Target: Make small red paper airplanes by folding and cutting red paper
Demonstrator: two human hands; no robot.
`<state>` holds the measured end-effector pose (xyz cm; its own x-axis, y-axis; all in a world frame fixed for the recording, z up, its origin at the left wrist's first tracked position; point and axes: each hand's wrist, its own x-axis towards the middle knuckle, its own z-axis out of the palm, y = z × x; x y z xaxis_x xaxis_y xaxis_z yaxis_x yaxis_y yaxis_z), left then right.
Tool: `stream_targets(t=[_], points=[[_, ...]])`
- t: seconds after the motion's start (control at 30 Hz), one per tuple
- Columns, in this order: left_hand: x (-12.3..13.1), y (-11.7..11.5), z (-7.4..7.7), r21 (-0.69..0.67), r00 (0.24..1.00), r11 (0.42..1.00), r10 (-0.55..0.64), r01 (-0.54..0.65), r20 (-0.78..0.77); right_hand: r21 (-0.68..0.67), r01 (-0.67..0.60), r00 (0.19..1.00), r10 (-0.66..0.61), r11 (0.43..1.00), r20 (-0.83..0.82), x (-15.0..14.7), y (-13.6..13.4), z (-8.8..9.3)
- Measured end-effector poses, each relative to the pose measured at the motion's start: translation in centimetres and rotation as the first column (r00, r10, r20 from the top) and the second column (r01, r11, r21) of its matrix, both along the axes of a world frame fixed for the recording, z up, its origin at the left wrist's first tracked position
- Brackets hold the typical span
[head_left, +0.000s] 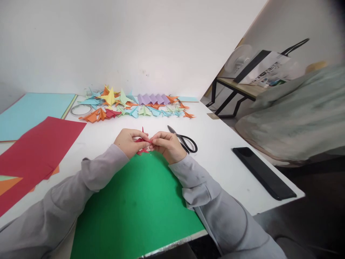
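My left hand (129,142) and my right hand (167,144) meet over the far edge of a green sheet (137,205) on the white table (218,151). Both pinch a small folded red paper piece (142,141) between their fingertips; a pointed tip of it sticks up and another part shows below the fingers. Grey sleeves cover both forearms. Black scissors (184,140) lie just right of my right hand.
A row of several folded paper figures (134,104) in many colours lies at the table's back by the wall, with a tape ring (81,109). Red (35,151), orange and blue (32,111) sheets lie left. A black phone (262,172) lies right. A grey covered bulk (296,115) stands beyond the table's right edge.
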<state>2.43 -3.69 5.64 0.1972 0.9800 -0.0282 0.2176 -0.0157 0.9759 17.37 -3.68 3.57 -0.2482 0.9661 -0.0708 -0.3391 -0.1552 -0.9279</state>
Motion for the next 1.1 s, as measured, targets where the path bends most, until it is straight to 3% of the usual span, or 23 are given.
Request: stream_targets(t=[0.17, 0.63, 0.93, 1.1], points=[[-0.2, -0.1, 0.8, -0.072, 0.996, 0.996, -0.052, 0.057, 0.069, 0.015, -0.049, 0.998, 0.049, 0.999, -0.032, 0.2, -0.1, 0.0], [-0.7, 0.3, 1.1, 0.266, 0.988, 0.957, -0.087, 0.119, -0.127, 0.032, 0.002, 1.000, -0.003, 0.999, 0.011, 0.2, -0.2, 0.0], [-0.8, 0.3, 1.2, 0.366, 0.957, 0.919, -0.040, 0.147, -0.286, 0.026, 0.020, 1.000, -0.020, 0.999, 0.002, 0.1, -0.2, -0.1], [-0.8, 0.2, 1.3, 0.363, 0.956, 0.923, -0.017, 0.128, -0.294, 0.026, 0.042, 0.999, -0.042, 0.999, -0.005, 0.1, -0.2, 0.0]])
